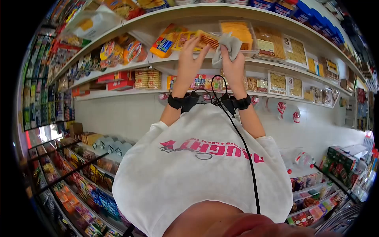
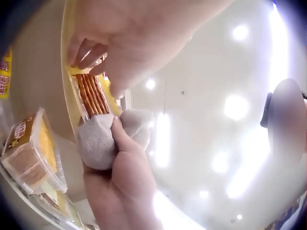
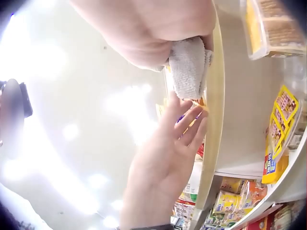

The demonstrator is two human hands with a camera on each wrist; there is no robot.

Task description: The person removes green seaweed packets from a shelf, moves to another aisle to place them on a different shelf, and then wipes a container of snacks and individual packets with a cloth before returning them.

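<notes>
My right hand (image 1: 234,72) grips a crumpled grey cloth (image 1: 229,46), thumb pressed on its near side. A clear pack of reddish-brown sticks (image 1: 208,40) reaches out from the cloth toward the left hand; the cloth covers one end of it in the left wrist view. My left hand (image 1: 188,65) is raised with its fingers spread, the fingertips right by the pack's other end. In the right wrist view the left fingers (image 3: 189,122) look fairly straight and overlap the pack just below the cloth.
A tub of orange-yellow food (image 1: 239,33) stands on the shelf behind the cloth. Yellow packets (image 1: 184,39) lie to the left, beside instant noodle bowls (image 1: 111,54). Boxed noodles (image 1: 295,51) are on the right. Shelf boards (image 1: 166,61) run above and below the hands.
</notes>
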